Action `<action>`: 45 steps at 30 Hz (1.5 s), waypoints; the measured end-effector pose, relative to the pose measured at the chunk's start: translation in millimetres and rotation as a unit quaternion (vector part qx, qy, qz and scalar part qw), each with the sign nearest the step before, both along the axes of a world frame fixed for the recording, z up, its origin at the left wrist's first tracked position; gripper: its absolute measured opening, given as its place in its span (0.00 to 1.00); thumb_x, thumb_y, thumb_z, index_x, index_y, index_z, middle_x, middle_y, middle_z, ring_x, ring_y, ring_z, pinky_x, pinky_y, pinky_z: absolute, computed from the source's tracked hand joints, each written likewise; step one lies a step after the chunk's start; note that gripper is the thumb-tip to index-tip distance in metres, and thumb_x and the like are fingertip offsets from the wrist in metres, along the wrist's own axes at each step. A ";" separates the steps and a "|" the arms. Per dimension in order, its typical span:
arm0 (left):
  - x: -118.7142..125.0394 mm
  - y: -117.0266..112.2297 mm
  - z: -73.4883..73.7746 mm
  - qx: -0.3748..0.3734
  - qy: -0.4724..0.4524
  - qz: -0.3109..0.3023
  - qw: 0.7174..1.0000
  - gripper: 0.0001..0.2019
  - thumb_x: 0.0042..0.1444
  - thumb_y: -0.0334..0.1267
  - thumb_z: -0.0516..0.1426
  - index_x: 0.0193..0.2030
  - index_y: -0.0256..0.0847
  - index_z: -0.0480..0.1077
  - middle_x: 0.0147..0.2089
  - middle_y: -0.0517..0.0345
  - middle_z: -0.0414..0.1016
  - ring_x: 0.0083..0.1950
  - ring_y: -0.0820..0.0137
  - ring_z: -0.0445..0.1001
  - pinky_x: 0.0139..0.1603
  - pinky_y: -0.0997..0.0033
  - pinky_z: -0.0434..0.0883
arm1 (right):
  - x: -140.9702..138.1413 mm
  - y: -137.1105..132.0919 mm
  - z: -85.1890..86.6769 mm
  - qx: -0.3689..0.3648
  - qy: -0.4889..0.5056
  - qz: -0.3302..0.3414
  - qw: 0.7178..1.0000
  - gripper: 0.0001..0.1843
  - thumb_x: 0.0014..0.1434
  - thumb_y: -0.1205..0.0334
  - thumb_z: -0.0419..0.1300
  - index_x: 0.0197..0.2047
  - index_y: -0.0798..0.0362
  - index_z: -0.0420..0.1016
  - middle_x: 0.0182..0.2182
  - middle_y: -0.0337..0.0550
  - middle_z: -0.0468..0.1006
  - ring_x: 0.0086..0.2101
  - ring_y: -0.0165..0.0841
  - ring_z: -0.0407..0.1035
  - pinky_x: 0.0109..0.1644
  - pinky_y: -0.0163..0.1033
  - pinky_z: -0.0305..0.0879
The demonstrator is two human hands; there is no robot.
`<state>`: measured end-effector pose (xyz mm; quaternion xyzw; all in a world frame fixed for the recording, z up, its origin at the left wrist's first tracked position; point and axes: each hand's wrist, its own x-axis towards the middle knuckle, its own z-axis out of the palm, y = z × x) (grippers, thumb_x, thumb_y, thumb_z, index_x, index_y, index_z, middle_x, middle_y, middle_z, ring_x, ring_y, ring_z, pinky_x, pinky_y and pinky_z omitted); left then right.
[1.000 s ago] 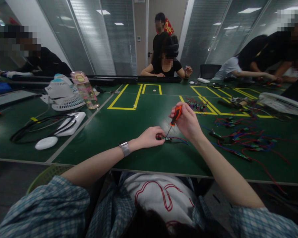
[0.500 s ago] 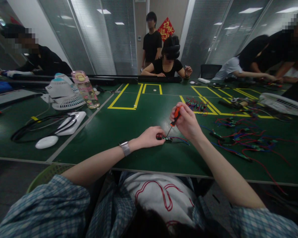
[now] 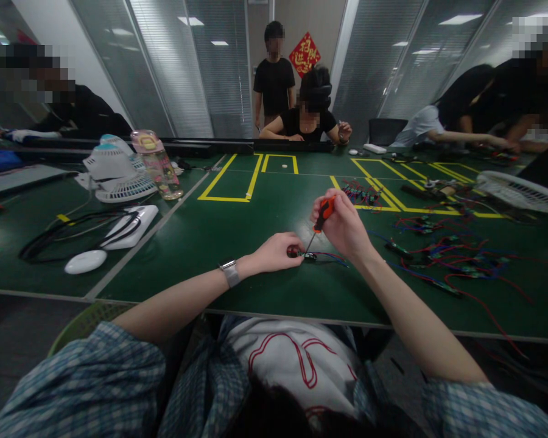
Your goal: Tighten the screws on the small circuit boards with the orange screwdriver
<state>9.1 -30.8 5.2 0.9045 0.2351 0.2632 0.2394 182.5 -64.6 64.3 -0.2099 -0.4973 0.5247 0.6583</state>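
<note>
In the head view, the left hand point(image 3: 278, 251) is resting low on the green table point(image 3: 196, 240), its thumb and fingers pinching one end of a small circuit board point(image 3: 309, 257), with something dark red showing between the fingers. The board is lying flat just beyond those fingertips, under the right hand, and its thin wires point(image 3: 331, 258) are trailing off toward the right-hand side. The right hand point(image 3: 344, 225) is hovering above and gripping an orange-and-black screwdriver point(image 3: 325, 214) by the handle — the shaft is slanting down to the board, right beside the left fingers, though whether the tip is touching a screw is too small to tell. A watch point(image 3: 229, 273) is circling the left wrist. To the right of the right hand, a loose tangle of wired boards point(image 3: 466, 264) is spreading over the table, and a smaller bunch point(image 3: 360, 194) is lying just beyond that hand. Well to the left of the left hand, a white oval gadget point(image 3: 86, 262) is sitting by a looped black cable point(image 3: 31, 246); farther beyond, a bottle point(image 3: 158, 167) is standing beside a white fan point(image 3: 109, 173). Across from both hands, a co-worker point(image 3: 308, 121) is sitting — another person point(image 3: 274, 85) is standing behind.
</note>
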 end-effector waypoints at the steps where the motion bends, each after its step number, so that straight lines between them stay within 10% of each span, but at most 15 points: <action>1: 0.0 0.4 -0.3 0.001 0.002 -0.001 1.000 0.05 0.52 0.32 0.62 0.36 0.35 0.76 0.34 0.59 0.71 0.33 0.74 0.69 0.34 0.77 0.65 | -0.3 -0.1 0.0 0.003 -0.001 -0.011 1.000 0.13 0.51 0.50 0.70 0.35 0.46 0.74 0.30 0.35 0.74 0.30 0.27 0.68 0.33 0.33 0.68; 45: 0.3 -0.1 0.2 -0.003 -0.001 -0.001 1.000 0.04 0.52 0.32 0.61 0.35 0.36 0.75 0.33 0.60 0.71 0.32 0.75 0.68 0.33 0.77 0.64 | -1.6 -1.7 1.1 -0.018 -0.020 -0.013 1.000 0.12 0.56 0.48 0.65 0.37 0.45 0.71 0.29 0.35 0.73 0.29 0.28 0.68 0.36 0.36 0.69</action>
